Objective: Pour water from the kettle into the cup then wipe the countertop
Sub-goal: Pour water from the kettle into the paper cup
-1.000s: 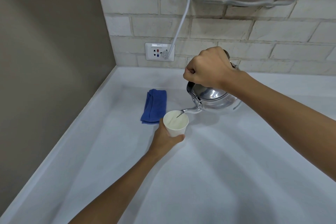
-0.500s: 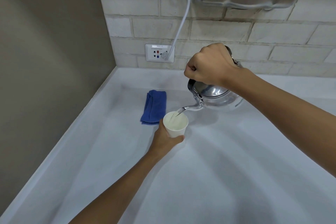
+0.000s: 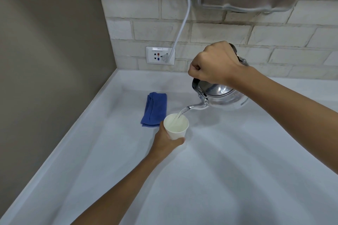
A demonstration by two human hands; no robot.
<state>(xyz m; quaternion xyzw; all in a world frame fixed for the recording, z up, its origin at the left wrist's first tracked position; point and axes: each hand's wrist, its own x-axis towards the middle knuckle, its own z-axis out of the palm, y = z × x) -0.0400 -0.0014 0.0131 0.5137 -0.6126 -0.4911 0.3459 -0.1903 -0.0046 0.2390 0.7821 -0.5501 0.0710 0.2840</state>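
Kettle (image 3: 222, 97): a shiny steel one, right of centre in the frame, lifted off the white countertop (image 3: 237, 179) and tipped toward the left. My right hand (image 3: 213, 64) is a closed fist wrapped over its top handle. Its long axis runs from the round body out along the thin spout (image 3: 196, 107), which points left and slightly down toward frame centre. A thin stream of water (image 3: 178, 116) leaves the spout and falls into the white paper cup (image 3: 176, 126) just below it.

My left hand (image 3: 167, 139) curls around the cup's lower wall from the near side, holding it upright. I cannot tell whether the cup rests on the counter.

To pour well, I judge I should hold the tilt steady, keep the spout over the middle of the cup, and level the kettle before the water nears the rim. The paper wall looks soft, so I would grip lightly.

A folded blue cloth (image 3: 154, 109) lies flat just left of the cup, ready for wiping.
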